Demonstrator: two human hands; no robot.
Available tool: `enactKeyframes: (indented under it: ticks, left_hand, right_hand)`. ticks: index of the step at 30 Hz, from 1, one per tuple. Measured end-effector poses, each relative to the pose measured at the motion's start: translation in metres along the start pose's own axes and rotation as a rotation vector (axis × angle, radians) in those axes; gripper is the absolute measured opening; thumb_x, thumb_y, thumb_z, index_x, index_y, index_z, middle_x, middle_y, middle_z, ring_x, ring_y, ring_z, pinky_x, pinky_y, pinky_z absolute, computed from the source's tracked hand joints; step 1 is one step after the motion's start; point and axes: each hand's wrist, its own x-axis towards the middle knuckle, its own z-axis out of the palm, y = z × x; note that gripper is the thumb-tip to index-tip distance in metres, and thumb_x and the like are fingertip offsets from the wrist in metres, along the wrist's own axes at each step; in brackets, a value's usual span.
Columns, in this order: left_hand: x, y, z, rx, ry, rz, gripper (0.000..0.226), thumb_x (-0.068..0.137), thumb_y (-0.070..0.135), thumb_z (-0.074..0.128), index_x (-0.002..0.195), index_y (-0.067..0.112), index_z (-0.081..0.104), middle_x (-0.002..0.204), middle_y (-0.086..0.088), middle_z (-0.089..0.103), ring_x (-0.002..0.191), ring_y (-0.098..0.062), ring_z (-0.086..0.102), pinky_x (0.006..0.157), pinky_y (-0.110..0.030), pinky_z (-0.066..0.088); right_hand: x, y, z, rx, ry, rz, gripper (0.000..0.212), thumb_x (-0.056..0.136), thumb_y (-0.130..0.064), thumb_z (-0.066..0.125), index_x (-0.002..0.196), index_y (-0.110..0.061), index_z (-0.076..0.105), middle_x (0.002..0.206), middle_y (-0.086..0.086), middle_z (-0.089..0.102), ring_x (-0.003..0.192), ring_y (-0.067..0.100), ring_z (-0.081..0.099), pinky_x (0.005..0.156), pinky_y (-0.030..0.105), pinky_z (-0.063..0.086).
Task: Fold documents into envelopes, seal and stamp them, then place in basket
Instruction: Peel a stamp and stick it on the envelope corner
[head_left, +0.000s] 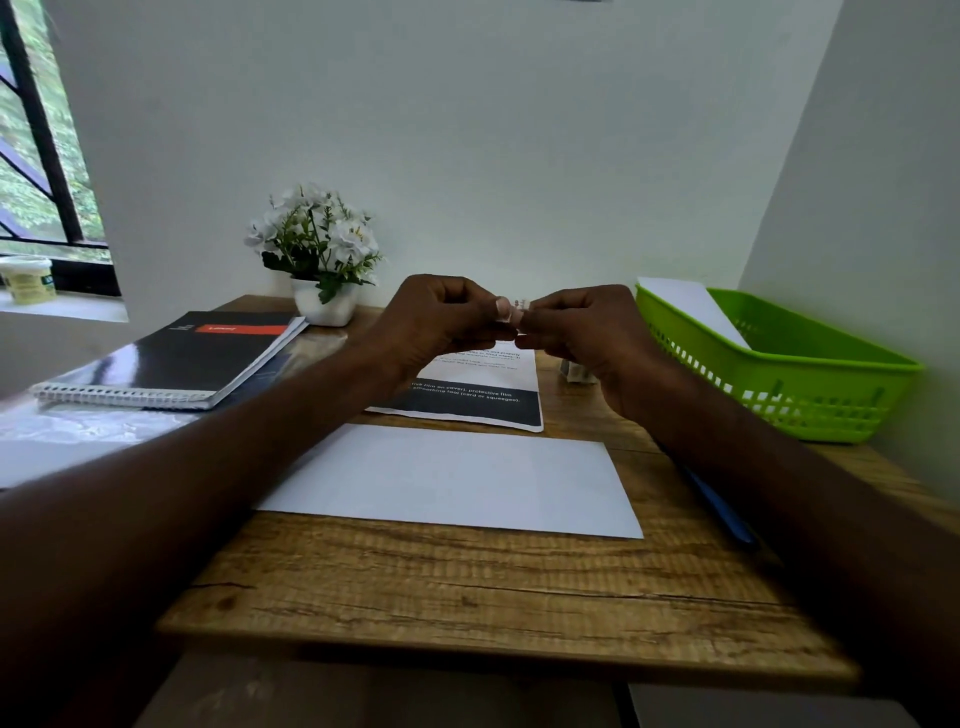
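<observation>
Both hands are hovering above the far half of the wooden desk, raised over the white envelope, which is lying flat near the middle of the desk with its long side toward the person. The left hand is curling its fingers inward, thumb and forefinger pinching one edge of a small pale stamp. The right hand is meeting it from the other side, its fingertips pinching the same small piece, so the stamp is being held between the two hands in the air, beyond the envelope's far edge. What is printed on the stamp is too small to tell.

Just beyond the envelope, a printed document with a dark band of white lettering is lying on the desk, partly hidden by the hands. To the right of the envelope, a green plastic basket is sitting at the desk's right edge with a white sheet leaning inside its far end. A blue pen is lying beside the envelope's right end, mostly under the right forearm. To the left of the envelope, a black spiral notebook is resting on the desk, and beyond it a white pot of white flowers is standing against the wall.
</observation>
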Motion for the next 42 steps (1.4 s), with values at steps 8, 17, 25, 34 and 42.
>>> enactKeyframes:
  ticks: [8, 17, 25, 34, 42]
  left_hand:
    - [0.000, -0.001, 0.003, 0.046, 0.001, 0.013, 0.027, 0.092, 0.014, 0.076, 0.100, -0.011, 0.069, 0.097, -0.028, 0.076, 0.094, -0.033, 0.078, 0.093, -0.044, 0.061]
    - [0.005, -0.007, -0.008, 0.288, 0.049, 0.105, 0.016, 0.091, 0.014, 0.076, 0.094, -0.002, 0.076, 0.083, -0.018, 0.078, 0.083, -0.032, 0.078, 0.090, -0.051, 0.061]
    - [0.001, -0.010, -0.003, 0.463, -0.085, 0.185, 0.007, 0.088, 0.015, 0.079, 0.092, 0.009, 0.079, 0.080, -0.008, 0.079, 0.082, -0.024, 0.078, 0.085, -0.050, 0.061]
    - [0.002, -0.008, 0.005, 0.466, 0.081, 0.201, 0.015, 0.082, 0.021, 0.086, 0.092, 0.012, 0.080, 0.070, -0.004, 0.077, 0.068, -0.021, 0.077, 0.077, -0.036, 0.063]
    - [-0.008, 0.001, 0.010, 0.567, -0.116, 0.226, 0.008, 0.089, 0.023, 0.080, 0.090, 0.015, 0.078, 0.069, -0.001, 0.076, 0.068, -0.013, 0.074, 0.066, -0.018, 0.054]
  right_hand:
    - [0.002, 0.003, 0.002, -0.164, 0.054, -0.011, 0.031, 0.071, -0.034, 0.092, 0.069, -0.007, 0.077, 0.071, 0.010, 0.076, 0.071, 0.023, 0.078, 0.077, 0.046, 0.061]
    - [0.007, 0.004, 0.003, -0.558, 0.177, -0.341, 0.021, 0.091, -0.025, 0.065, 0.109, -0.029, 0.075, 0.087, -0.011, 0.075, 0.082, 0.010, 0.071, 0.082, 0.037, 0.058]
    - [0.006, 0.010, 0.001, -0.614, -0.017, -0.387, 0.019, 0.081, -0.028, 0.084, 0.098, -0.021, 0.081, 0.081, -0.006, 0.077, 0.078, 0.006, 0.071, 0.070, 0.018, 0.049]
    - [0.008, 0.005, 0.000, -0.727, -0.030, -0.385, 0.032, 0.082, 0.000, 0.069, 0.103, -0.021, 0.081, 0.083, -0.003, 0.077, 0.083, 0.013, 0.071, 0.075, 0.027, 0.054]
    - [0.003, -0.008, -0.020, -0.326, -0.007, -0.050, 0.011, 0.088, -0.008, 0.075, 0.099, -0.007, 0.078, 0.091, 0.011, 0.077, 0.070, 0.017, 0.071, 0.059, 0.023, 0.055]
